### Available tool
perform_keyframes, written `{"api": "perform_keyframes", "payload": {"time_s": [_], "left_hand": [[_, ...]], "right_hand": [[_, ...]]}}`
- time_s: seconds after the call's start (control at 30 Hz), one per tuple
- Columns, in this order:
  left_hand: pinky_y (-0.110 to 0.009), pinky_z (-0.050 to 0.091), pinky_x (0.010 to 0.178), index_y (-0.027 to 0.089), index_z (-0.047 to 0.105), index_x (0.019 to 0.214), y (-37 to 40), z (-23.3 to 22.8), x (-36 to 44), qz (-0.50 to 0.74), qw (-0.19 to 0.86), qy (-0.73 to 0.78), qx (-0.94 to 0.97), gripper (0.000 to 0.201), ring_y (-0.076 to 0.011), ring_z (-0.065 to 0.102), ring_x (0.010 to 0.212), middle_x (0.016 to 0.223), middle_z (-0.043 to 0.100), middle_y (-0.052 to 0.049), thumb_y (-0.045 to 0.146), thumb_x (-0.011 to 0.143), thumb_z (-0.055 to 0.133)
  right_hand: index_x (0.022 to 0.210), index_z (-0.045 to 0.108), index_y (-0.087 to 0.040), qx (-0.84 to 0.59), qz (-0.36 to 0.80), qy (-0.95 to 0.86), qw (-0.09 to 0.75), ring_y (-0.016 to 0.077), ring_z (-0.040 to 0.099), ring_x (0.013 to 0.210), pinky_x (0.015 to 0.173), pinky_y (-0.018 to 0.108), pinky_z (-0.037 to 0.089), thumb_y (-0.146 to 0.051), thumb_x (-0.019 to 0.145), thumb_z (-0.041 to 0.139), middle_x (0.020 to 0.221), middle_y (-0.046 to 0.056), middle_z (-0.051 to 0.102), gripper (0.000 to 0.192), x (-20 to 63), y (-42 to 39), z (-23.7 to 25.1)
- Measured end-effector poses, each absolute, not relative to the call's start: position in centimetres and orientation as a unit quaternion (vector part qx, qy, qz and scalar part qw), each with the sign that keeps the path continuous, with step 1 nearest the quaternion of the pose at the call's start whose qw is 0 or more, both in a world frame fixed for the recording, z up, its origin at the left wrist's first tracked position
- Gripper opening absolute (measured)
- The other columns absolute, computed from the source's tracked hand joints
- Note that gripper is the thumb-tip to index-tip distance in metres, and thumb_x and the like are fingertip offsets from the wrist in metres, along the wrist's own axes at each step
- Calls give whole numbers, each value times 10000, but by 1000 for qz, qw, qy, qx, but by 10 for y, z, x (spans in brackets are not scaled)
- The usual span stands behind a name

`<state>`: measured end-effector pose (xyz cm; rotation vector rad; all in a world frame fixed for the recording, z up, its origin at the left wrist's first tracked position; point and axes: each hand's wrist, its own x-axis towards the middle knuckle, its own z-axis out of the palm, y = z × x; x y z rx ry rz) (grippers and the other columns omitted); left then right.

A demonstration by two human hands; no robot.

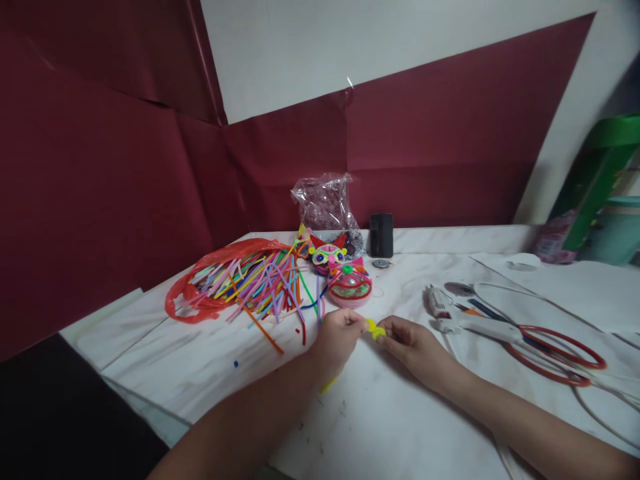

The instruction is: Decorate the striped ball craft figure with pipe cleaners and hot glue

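You are holding the yellow piece (375,329) in front of the pink figure (351,285), fingers of your left hand (338,339) and right hand (413,347) pinching its opposite ends, and are working best by pressing lightly.

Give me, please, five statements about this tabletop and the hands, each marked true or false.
1. The left hand and right hand both grip yellow pieces. True.
2. The pipe cleaners rest on blue plastic. False: the plastic is red.
3. Red-handled scissors lie right of both hands. True.
4. The black slab lies flat. False: the slab stands upright.
5. The clear bag is behind the pink mask. True.
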<state>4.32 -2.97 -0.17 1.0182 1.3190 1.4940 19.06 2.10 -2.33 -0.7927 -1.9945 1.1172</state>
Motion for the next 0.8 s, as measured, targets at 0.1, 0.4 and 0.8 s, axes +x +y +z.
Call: {"api": "perform_keyframes", "payload": {"time_s": [0.1,0.4,0.8], "left_hand": [[-227,176,462,159,568,579,-30,-2,43,601,435,530,411,161,-59,286,440,432,383,75,275,539,673],[-230,161,464,156,552,572,-32,0,44,599,446,519,416,173,-51,260,438,431,371,80,274,552,676],[-214,153,450,151,540,578,-30,-1,43,592,447,523,420,212,-34,250,424,441,378,91,306,568,684]], "right_hand": [[741,588,-188,-307,426,-775,352,124,408,546,500,232,327,-439,747,534,587,-27,469,257,192,22,-24],[754,582,-180,-321,401,-777,362,126,435,565,516,239,355,-448,761,543,619,-15,505,271,193,26,-28],[963,603,-172,-444,299,-762,364,154,562,572,562,272,443,-344,701,554,769,44,647,317,203,49,-32]]}}
